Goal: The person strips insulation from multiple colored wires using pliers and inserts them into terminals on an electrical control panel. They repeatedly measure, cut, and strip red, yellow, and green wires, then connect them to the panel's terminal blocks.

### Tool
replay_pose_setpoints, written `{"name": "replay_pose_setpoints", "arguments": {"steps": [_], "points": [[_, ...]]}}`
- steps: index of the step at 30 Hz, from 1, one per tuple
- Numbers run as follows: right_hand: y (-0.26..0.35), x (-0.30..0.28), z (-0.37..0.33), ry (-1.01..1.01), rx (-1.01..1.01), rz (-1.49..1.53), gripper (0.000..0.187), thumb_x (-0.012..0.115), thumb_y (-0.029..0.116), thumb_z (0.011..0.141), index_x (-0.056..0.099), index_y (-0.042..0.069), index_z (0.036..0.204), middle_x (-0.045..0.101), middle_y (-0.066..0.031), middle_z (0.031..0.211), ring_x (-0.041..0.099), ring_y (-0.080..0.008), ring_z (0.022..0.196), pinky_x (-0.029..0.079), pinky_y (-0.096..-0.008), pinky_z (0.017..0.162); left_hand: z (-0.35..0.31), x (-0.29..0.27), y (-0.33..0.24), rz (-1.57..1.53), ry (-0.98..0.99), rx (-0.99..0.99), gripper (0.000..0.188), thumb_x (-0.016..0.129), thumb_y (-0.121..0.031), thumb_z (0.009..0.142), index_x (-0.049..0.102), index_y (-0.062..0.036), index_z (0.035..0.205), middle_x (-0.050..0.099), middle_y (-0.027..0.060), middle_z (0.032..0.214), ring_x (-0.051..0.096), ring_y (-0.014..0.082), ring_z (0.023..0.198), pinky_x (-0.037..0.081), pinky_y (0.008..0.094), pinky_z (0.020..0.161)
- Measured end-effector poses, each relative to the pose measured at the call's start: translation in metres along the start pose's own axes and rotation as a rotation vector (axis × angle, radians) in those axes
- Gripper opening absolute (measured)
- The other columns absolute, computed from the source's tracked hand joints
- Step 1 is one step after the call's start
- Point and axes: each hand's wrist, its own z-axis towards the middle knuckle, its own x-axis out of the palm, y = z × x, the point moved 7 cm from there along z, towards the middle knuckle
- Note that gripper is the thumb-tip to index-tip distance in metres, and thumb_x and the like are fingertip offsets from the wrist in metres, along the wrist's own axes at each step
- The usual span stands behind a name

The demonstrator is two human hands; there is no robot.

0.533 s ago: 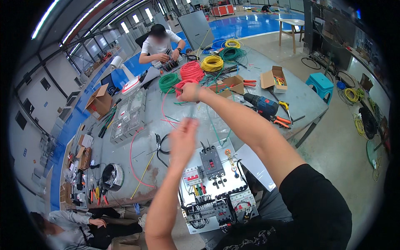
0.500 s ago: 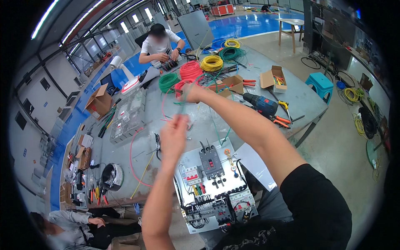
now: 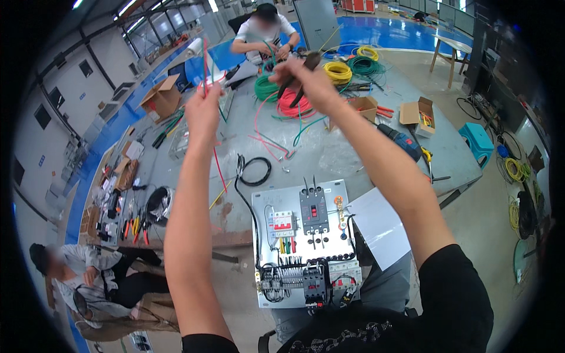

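My left hand (image 3: 203, 115), raised over the left part of the table, is closed around a red wire (image 3: 205, 62). Its ends stick out above and below the fist, and a green strand (image 3: 219, 66) runs beside it. Farther right, my right hand (image 3: 315, 88) grips a dark pliers-like tool (image 3: 312, 60); its exact kind is hard to make out. Below both hands, close to my body, an electrical mounting plate (image 3: 268, 203) carries a black circuit breaker (image 3: 314, 210), a smaller white breaker with red switches (image 3: 283, 223), and a wired contactor (image 3: 314, 283).
Green (image 3: 266, 88), red (image 3: 293, 105) and yellow (image 3: 337, 72) wire coils lie across the table. A power drill (image 3: 400, 141) and an open carton (image 3: 417, 117) are at the right. One person (image 3: 265, 35) works opposite; another (image 3: 88, 276) sits at lower left.
My hands have moved apart: the left went up and left with the red wire. The dark tool now shows plainly in my right hand. The view has shifted.
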Motion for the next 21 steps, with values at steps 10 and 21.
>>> {"name": "replay_pose_setpoints", "arguments": {"steps": [10, 21], "points": [[0.073, -0.088, 0.048, -0.214, -0.025, -0.062, 0.046, 0.054, 0.041, 0.104, 0.067, -0.002, 0.111, 0.055, -0.0017, 0.066, 0.06, -0.0166, 0.063, 0.052, -0.0328, 0.065, 0.104, -0.119, 0.131, 0.14, -0.266, -0.194, 0.029, 0.072, -0.035, 0.086, 0.075, -0.0063, 0.084, 0.055, -0.0015, 0.062, 0.046, 0.0116, 0.049, 0.035, 0.0322, 0.046], [0.022, -0.189, 0.08, -0.3, 0.3, -0.584, 0.028, 0.069, 0.03, 0.095, 0.071, 0.002, 0.097, 0.047, 0.0025, 0.064, 0.049, -0.0124, 0.056, 0.044, -0.0327, 0.052, 0.075, -0.113, 0.26, 0.257, -0.081, -0.423, 0.028, 0.057, -0.031, 0.098, 0.064, -0.0033, 0.098, 0.067, 0.0075, 0.076, 0.046, 0.0142, 0.046, 0.034, 0.0338, 0.042]]}}
